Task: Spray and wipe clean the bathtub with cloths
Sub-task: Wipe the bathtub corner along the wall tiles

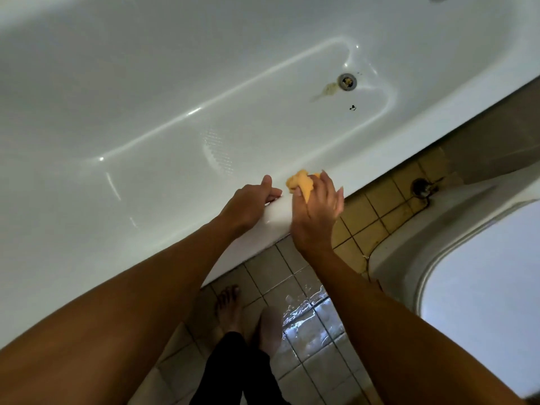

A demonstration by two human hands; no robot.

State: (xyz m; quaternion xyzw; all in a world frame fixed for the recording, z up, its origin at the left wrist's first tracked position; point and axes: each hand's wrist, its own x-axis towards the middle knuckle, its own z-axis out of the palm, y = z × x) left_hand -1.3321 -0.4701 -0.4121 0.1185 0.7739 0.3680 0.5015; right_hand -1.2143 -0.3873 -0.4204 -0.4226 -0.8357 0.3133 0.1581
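Here, the white tub (175,97) fills the upper left and centre of the frame, its near rim running on a slant from lower centre to the right edge. A second white fixture (482,273) takes the lower right. Between them lies the tiled floor (309,287), wet and shiny at lower centre, yellowed further up towards the right. Two bare arms reach up from the bottom edge to the rim. The left hand (251,204) grips the rim at mid-frame, fingers curled on it and thumb on the inner side. Just beside it, to the right, the right hand (317,209) holds a bunched yellow cloth (301,182) against the rim, fingers clamped over it. Bare feet (230,308) stand on the tiles below. The drain (347,81) sits at upper right, a brownish stain (328,89) touching its left side, dark specks (352,107) just below.
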